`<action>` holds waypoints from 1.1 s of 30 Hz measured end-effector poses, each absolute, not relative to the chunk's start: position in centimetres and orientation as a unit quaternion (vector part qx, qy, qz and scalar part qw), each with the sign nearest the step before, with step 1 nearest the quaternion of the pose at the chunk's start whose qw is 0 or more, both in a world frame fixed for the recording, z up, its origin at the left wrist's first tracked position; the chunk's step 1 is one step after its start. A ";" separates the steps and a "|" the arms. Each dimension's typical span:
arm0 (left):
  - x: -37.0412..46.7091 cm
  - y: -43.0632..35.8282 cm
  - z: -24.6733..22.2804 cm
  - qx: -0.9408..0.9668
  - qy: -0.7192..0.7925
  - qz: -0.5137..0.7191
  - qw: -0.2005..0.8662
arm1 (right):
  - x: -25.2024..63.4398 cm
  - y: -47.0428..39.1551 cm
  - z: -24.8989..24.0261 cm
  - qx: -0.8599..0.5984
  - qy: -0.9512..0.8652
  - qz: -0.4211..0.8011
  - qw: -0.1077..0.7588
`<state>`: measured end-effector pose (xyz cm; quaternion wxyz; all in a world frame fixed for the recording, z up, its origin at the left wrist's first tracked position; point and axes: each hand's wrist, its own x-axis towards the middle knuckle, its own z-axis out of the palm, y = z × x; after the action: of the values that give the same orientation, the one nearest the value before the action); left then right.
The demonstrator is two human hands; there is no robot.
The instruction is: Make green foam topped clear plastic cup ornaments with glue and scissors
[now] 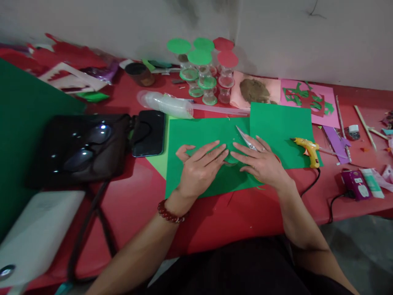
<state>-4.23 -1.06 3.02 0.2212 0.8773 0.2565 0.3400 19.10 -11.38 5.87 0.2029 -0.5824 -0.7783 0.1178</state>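
Both hands are over a green paper sheet (184, 135), fingertips facing each other with a small gap. My left hand (199, 170), a beaded bracelet at its wrist, is open with fingers stretched and the thumb apart. My right hand (260, 164) is also open, its fingers spread over the scissors (244, 137). The blades point up and left, and the handles are mostly hidden under the palm. A small clear curved edge (231, 164) shows between the fingertips; I cannot make out what it belongs to.
A second green sheet (281, 131) bears a yellow glue gun (308, 150) with its cord. Behind stand clear cups topped by green discs (199, 57) and red discs (227, 58). Stacked plastic cups (166, 104), a phone (149, 133) and a black bag (113, 159) lie left.
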 end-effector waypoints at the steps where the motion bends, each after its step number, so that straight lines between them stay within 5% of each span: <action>1: -4.2 -1.1 3.0 0.882 0.256 0.340 0.201 | 19.1 -11.4 5.8 -0.581 -0.779 0.115 0.205; 6: -3.7 -0.8 2.6 0.869 0.278 0.377 0.158 | 19.2 -11.2 5.9 -0.595 -0.759 0.116 0.239; 18: -1.2 -0.9 0.9 0.809 0.337 0.314 0.366 | 17.3 -9.9 3.7 -0.571 -0.762 0.135 0.273; 25: -2.0 -1.3 3.4 0.642 0.243 0.334 0.646 | 16.6 -10.8 5.5 -0.544 -0.685 0.263 0.406; 33: -2.6 -0.8 3.9 0.555 0.292 0.329 0.706 | 14.9 -10.2 4.4 -0.556 -0.613 0.298 0.475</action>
<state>-2.62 -0.82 3.86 0.7059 0.5551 0.2920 0.3290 14.85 -10.19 4.38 0.4751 -0.5564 -0.6133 0.2977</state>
